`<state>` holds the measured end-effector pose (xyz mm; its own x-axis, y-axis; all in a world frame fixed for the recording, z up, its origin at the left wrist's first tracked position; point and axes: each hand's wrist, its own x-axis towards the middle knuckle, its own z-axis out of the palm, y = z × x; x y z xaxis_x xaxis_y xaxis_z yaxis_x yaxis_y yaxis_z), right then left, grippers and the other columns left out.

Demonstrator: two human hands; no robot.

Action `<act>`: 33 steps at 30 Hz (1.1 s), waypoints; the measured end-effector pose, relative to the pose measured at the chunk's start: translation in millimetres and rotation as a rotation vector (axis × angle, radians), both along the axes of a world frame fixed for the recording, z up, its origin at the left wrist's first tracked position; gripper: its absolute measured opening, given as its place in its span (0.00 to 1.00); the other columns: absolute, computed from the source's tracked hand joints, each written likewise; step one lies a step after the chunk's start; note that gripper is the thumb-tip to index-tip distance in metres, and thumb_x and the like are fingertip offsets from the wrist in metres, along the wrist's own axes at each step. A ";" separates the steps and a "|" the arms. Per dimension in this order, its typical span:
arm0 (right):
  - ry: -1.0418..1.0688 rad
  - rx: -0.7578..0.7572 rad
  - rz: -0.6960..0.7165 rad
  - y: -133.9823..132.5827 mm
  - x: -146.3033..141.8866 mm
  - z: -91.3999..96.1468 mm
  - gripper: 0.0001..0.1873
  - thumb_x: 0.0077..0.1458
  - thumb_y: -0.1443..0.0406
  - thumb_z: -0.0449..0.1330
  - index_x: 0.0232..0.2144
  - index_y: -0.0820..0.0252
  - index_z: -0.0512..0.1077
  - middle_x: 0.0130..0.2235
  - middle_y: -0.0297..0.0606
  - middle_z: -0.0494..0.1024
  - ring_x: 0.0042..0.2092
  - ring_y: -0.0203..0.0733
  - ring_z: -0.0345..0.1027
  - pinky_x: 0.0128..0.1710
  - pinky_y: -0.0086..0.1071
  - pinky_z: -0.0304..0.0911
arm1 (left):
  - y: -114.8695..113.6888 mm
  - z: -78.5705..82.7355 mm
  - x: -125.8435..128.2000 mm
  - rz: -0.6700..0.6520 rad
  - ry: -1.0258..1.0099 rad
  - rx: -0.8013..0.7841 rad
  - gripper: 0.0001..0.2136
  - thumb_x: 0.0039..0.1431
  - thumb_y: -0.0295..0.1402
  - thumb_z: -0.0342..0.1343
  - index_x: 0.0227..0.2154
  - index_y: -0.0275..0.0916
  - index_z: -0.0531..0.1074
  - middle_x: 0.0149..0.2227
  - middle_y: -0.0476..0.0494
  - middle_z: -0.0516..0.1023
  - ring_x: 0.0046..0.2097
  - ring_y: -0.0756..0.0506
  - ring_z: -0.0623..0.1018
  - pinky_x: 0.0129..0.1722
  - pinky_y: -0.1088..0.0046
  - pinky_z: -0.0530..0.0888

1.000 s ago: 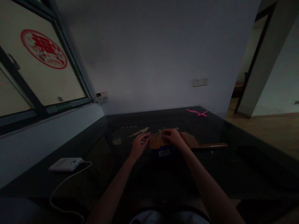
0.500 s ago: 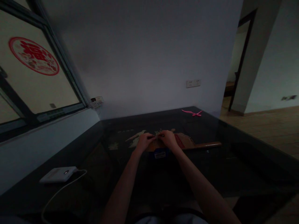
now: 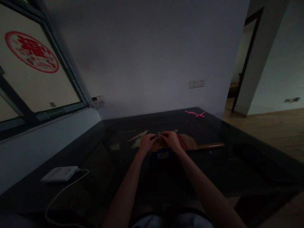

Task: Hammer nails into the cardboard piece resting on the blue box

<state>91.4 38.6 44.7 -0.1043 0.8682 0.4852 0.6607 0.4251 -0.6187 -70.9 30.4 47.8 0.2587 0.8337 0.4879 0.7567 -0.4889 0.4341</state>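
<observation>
My left hand (image 3: 147, 142) and my right hand (image 3: 171, 139) meet over the middle of the dark table (image 3: 114, 126). Their fingertips are pinched on a small item (image 3: 159, 136) that is too dark and small to name. Just below the fingers is a blue object (image 3: 162, 154) with a white label, partly covered by the hands. A brown, rounded flat piece with a red band (image 3: 186, 142), shaped like a hand fan, lies beside and under my right hand. Its brown handle (image 3: 211, 145) points right.
A white power bank (image 3: 60, 174) with a white cable (image 3: 64, 191) lies at the left. A pink ribbon-like strip (image 3: 198, 114) rests near the table's far right corner. Wall sockets (image 3: 197, 83) sit above the table, and a window (image 3: 42, 79) is at the left.
The view has shifted slightly. Both hands stay together at the same place, with only small changes of the fingers around the small item.
</observation>
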 end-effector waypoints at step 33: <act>0.094 0.083 0.049 -17.7 -1.1 6.2 0.10 0.54 0.63 0.55 0.32 0.58 0.76 0.34 0.39 0.79 0.36 0.41 0.72 0.34 0.28 0.62 | -18.8 -5.1 -93.2 0.157 -0.197 -0.052 0.14 0.54 0.41 0.50 0.28 0.35 0.73 0.29 0.45 0.76 0.33 0.47 0.74 0.34 0.75 0.68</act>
